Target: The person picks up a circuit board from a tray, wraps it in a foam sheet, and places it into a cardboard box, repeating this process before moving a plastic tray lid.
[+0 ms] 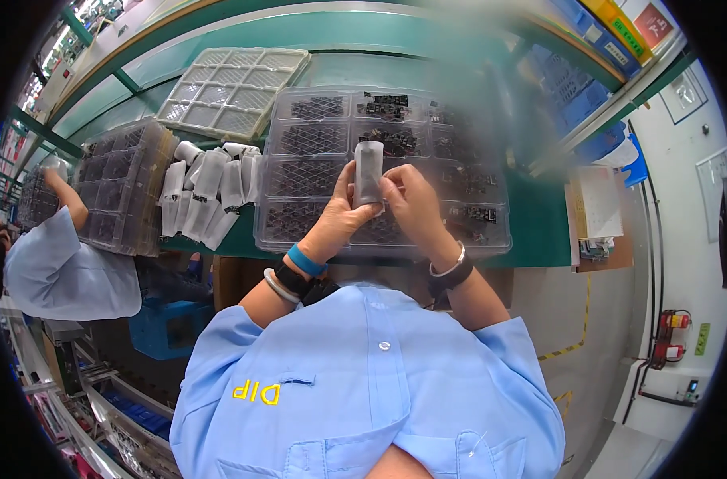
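Upright between my hands is a translucent white wrapped packet (pixel 369 172) with something greyish inside. My left hand (pixel 339 215) grips it around its left side and lower end, thumb across the bottom. At its right side, the bent fingers of my right hand (pixel 415 209) pinch the packet's edge. Both hands are above a clear plastic compartment tray (pixel 263 211), whose cells hold small black parts (pixel 307 172). Left of the tray lies a pile of similar white wrapped packets (pixel 211 180), some with dark pieces poking from their ends.
An empty-looking clear compartment tray (pixel 231 88) lies at the back left. Stacked trays (pixel 120 188) stand at left, by a co-worker's arm (pixel 72 203). Papers (pixel 599 203) hang at the table's right end. A shelf (pixel 571 56) overhangs the back right. A blue stool (pixel 160 327) is below.
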Available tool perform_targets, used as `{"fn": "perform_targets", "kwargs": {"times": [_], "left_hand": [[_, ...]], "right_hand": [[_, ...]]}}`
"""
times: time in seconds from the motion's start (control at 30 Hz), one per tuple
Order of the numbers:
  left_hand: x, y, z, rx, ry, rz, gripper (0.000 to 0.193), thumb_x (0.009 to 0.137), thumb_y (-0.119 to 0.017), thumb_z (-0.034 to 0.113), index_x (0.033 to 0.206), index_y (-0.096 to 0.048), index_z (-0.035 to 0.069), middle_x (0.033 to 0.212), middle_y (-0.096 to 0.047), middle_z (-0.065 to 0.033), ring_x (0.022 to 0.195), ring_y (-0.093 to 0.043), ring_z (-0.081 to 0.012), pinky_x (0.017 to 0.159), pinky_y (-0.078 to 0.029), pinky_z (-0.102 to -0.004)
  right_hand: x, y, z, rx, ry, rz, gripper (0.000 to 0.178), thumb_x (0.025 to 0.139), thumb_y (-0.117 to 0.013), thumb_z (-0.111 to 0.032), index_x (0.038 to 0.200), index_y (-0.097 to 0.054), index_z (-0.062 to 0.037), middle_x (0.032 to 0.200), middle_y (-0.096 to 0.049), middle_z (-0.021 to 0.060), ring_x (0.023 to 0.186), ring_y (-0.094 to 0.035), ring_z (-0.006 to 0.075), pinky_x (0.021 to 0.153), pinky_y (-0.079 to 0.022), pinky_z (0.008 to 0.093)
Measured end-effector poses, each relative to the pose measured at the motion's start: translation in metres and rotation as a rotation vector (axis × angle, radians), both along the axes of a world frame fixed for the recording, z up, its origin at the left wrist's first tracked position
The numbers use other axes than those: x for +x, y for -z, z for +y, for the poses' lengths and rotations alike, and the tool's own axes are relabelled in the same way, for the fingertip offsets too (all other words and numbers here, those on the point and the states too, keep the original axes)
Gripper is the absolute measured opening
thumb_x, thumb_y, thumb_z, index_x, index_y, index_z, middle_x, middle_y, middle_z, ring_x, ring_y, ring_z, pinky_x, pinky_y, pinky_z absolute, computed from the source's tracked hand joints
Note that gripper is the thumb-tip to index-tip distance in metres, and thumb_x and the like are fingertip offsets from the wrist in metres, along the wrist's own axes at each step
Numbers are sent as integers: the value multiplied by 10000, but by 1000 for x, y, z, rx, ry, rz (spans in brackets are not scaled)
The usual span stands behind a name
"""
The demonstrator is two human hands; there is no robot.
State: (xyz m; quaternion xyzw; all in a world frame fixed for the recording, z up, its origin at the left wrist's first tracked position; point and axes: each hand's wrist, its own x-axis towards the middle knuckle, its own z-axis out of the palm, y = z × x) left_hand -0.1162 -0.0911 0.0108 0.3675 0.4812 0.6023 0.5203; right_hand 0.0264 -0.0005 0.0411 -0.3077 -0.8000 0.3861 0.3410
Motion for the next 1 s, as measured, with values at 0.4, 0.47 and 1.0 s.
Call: {"fn": "perform_targets", "kwargs": {"times": [0.4, 0.47, 1.0], "left_hand": [[-27, -15, -4, 74, 195, -448, 808, 877, -710, 171, 1514, -213, 144, 1318, -478, -68, 1160, -512, -176, 899, -499, -384], [-38, -20, -3, 14, 228, -431, 782, 876, -714, 187, 1496, -242, 127, 1304, -490, -70, 1137, -530, -177, 871, -512, -380], [-45, -2, 4, 85, 281, -751, 629, 878, -654, 198, 1418, -361, 64, 1283, -529, -112, 1121, -581, -242, 932, -507, -407]], "right_hand": [[-13, -5, -2, -383, -51, 303, 184, 978, -568, -181, 952, -570, 2, 907, -668, 84, 840, -649, 134, 698, -526, 284], [-14, -5, -3, -220, -54, 215, 169, 977, -568, -172, 938, -569, -8, 891, -669, 74, 824, -652, 129, 685, -526, 289], [-16, -18, -16, -820, -57, 582, 158, 992, -535, -198, 998, -578, -46, 995, -666, 78, 928, -660, 201, 798, -537, 331]]}}
